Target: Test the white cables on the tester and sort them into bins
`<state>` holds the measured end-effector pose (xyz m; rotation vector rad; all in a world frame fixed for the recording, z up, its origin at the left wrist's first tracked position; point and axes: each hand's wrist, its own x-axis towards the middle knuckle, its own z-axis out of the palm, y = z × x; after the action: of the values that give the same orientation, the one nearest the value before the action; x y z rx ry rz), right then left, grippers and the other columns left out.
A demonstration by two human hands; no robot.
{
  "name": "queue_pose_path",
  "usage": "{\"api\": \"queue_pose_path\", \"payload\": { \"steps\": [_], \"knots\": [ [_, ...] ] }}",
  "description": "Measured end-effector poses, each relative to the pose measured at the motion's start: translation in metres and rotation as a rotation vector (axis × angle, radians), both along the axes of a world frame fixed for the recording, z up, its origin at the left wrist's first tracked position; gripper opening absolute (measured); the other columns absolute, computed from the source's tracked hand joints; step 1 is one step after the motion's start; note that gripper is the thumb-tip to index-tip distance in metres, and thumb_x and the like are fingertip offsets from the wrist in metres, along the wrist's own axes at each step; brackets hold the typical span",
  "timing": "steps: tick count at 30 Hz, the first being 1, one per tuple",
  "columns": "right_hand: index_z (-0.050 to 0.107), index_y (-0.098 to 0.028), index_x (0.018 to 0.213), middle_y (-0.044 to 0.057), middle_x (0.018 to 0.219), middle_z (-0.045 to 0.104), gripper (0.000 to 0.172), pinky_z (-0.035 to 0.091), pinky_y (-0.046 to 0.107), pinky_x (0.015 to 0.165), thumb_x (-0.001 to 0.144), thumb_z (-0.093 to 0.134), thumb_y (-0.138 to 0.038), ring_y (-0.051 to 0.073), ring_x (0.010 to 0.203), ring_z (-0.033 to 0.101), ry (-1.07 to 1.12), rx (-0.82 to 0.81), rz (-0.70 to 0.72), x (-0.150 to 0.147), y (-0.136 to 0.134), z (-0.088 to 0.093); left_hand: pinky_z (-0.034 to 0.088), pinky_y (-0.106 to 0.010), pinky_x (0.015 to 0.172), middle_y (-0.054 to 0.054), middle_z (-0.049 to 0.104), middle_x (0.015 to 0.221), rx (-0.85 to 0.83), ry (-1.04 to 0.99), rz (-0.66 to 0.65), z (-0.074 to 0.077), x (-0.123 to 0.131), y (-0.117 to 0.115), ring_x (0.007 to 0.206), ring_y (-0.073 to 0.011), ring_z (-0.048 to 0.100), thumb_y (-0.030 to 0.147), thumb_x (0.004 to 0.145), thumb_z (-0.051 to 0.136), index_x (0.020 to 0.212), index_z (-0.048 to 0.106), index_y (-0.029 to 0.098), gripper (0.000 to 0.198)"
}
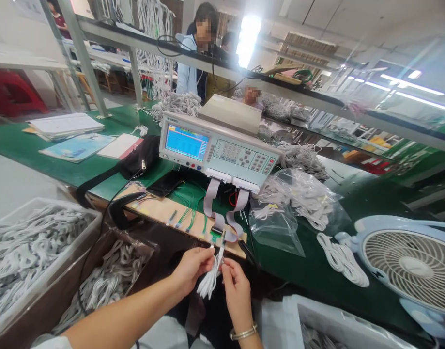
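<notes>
A white cable bundle (208,282) hangs at the front edge of a wooden board (160,216), between my two hands. My left hand (195,266) pinches one end of it near a small green circuit board (215,236). The thumb and fingers of my right hand (237,283) close on the other side of the same bundle, close to the board's edge. Two grey ribbon cables (210,196) run from the small circuit board area up to a bench tester (218,145) with a lit blue screen. My fingers partly hide the cable ends.
Left of me stand a white bin (95,209) and a brown box (149,249), both full of cable bundles. At right are a fan (414,264), a coiled white cable (342,259) and plastic bags of cables (298,198). Another person (188,63) is beyond the bench.
</notes>
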<state>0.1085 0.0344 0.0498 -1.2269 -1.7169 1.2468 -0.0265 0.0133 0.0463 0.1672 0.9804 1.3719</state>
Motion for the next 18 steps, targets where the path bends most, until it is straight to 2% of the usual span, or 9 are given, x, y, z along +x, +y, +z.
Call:
{"api": "queue_pose_path", "payload": {
  "steps": [4,8,12,14,18],
  "knots": [
    [0.057,-0.014,0.092,0.004,0.066,0.06,0.029,0.035,0.018,0.037,0.074,0.053,-0.037,0.012,0.051,0.051,0.153,-0.219,-0.033,-0.003,0.006,-0.009,0.038,-0.016,0.049,0.001,0.052,0.052,0.02,0.01,0.046,0.001,0.002,-0.003,0.045,-0.0037,0.045,0.033,0.06,0.066,0.058,0.053,0.01,0.026],
    [0.057,-0.013,0.092,0.004,0.064,0.058,0.03,0.029,0.016,0.034,0.071,0.056,-0.034,0.01,0.047,0.045,0.207,-0.275,-0.027,-0.004,0.009,-0.013,0.037,-0.018,0.047,-0.001,0.055,0.053,-0.029,0.107,0.078,-0.002,0.002,0.0,0.044,-0.0054,0.046,0.034,0.056,0.069,0.059,0.053,0.011,0.029],
    [0.057,-0.015,0.093,0.002,0.061,0.057,0.028,0.027,0.015,0.035,0.071,0.058,-0.033,0.01,0.048,0.045,0.2,-0.299,-0.032,-0.004,0.008,-0.014,0.035,-0.018,0.047,-0.001,0.055,0.055,0.01,0.066,0.115,-0.007,0.004,0.003,0.045,-0.0048,0.044,0.033,0.057,0.068,0.061,0.055,0.01,0.027],
    [0.057,-0.016,0.092,0.001,0.061,0.056,0.027,0.028,0.015,0.036,0.071,0.058,-0.032,0.008,0.048,0.043,0.231,-0.328,-0.046,-0.005,0.007,-0.014,0.035,-0.018,0.05,-0.001,0.055,0.056,0.023,0.036,0.077,-0.008,0.0,0.004,0.046,-0.0044,0.043,0.031,0.056,0.069,0.062,0.056,0.01,0.025],
    [0.058,-0.015,0.089,0.0,0.063,0.054,0.028,0.028,0.015,0.037,0.07,0.059,-0.035,0.007,0.047,0.041,0.324,-0.41,-0.091,-0.009,0.009,-0.011,0.03,-0.016,0.048,0.002,0.048,0.056,0.013,0.027,-0.136,-0.002,-0.013,0.004,0.048,-0.0038,0.039,0.038,0.057,0.067,0.067,0.059,0.01,0.031]
  ]
}}
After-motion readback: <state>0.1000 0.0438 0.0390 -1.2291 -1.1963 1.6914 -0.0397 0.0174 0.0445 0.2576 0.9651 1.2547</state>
